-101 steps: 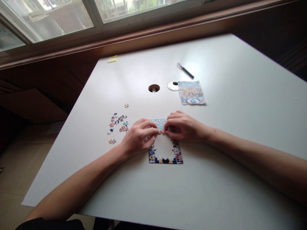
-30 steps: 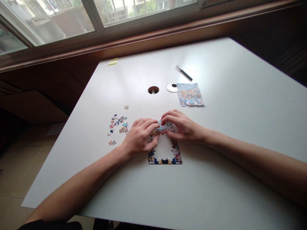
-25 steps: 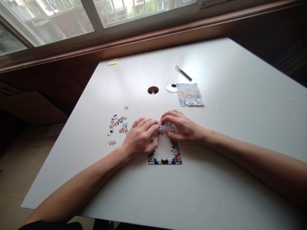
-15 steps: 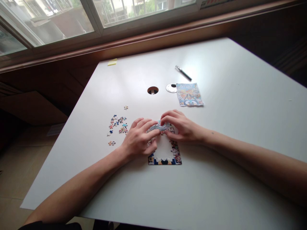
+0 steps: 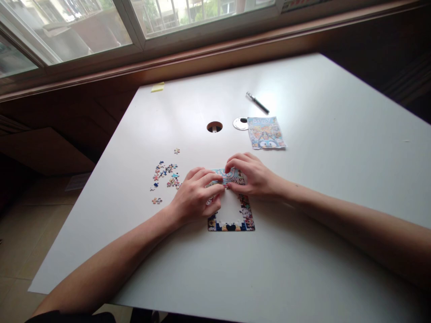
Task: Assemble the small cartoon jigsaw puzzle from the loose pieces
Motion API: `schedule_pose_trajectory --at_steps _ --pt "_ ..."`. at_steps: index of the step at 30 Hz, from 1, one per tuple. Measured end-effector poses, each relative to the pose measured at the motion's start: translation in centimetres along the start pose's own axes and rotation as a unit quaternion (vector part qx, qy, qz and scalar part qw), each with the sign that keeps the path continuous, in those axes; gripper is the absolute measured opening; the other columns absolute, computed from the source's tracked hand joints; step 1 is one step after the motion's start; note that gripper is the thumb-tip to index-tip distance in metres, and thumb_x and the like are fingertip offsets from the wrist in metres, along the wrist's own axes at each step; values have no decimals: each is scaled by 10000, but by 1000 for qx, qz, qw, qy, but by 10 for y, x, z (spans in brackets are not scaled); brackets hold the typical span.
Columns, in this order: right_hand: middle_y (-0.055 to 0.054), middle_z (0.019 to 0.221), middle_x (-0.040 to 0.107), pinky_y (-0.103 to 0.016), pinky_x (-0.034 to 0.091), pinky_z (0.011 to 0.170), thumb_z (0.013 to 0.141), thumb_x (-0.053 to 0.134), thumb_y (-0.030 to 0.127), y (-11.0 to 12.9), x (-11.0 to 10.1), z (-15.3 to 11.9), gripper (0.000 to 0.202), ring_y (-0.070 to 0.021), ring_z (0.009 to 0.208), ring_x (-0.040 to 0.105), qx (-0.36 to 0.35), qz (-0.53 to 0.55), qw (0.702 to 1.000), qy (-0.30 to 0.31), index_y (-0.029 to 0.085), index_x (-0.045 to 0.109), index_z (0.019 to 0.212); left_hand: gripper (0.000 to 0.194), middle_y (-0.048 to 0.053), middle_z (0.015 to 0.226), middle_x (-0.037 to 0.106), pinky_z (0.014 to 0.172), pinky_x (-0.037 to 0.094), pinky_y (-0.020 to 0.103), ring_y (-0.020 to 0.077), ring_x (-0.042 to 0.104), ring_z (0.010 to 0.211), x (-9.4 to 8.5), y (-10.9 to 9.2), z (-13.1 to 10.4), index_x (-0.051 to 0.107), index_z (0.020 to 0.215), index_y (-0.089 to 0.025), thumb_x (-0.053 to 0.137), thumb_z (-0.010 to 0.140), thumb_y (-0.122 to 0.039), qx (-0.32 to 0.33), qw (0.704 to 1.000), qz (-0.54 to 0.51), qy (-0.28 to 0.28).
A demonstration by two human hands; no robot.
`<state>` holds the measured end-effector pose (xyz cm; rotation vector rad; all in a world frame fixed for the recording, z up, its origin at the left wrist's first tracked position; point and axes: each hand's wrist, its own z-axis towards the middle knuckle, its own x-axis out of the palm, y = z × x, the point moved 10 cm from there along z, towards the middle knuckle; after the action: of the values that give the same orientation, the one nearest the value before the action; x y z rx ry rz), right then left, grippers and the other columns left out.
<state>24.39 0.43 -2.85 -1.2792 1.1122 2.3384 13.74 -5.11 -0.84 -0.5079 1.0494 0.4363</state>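
A partly assembled jigsaw puzzle point(image 5: 248, 220) lies flat on the table, a colourful frame of pieces around a bare white middle. My left hand point(image 5: 198, 193) rests over its upper left side, fingers stretched out, with the forefinger tip on the inner edge of the top section. From the right, my right hand point(image 5: 251, 176) reaches over the top section, thumb and forefinger curled around puzzle pieces there. The two hands' fingertips nearly meet. Fingers hide part of the top and left side. Loose puzzle pieces point(image 5: 173, 181) lie scattered left of my left hand.
Beyond the hands lies a creased picture sheet point(image 5: 267, 133), partly over a round metal cover point(image 5: 240, 124). A cable hole point(image 5: 214, 127) opens in the white table point(image 5: 319, 157). Farther back are a pen point(image 5: 257, 102) and a yellow sticky note point(image 5: 157, 87).
My right thumb and my left fingers have shifted very slightly at the inner edge of the puzzle's top section. The loose pieces, sheet and pen are unmoved.
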Motion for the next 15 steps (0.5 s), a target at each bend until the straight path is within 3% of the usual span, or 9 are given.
schedule_pose_trajectory --at_steps 8,12,15 --pt "-70 969 636 -414 473 874 872 599 227 -2 -8 0 129 -244 938 572 11 54 998 -21 233 573 998 219 49 1194 694 1043 424 442 240 597 1141 -4 1 -1 656 1063 -236 590 860 -187 -19 1000 6 -22" --pt "-60 920 621 -389 479 820 864 577 196 -3 -13 1 96 -227 892 573 25 75 996 -47 229 571 954 89 32 1015 718 958 437 406 223 609 1037 -14 9 -1 636 918 -225 583 867 -175 -43 997 24 -58" --pt "-57 915 612 -375 487 783 858 564 184 -4 -16 3 86 -214 860 572 38 83 994 -65 222 575 935 65 27 901 697 895 433 395 211 603 942 -31 27 0 604 834 -216 573 879 -183 -75 993 42 -83"
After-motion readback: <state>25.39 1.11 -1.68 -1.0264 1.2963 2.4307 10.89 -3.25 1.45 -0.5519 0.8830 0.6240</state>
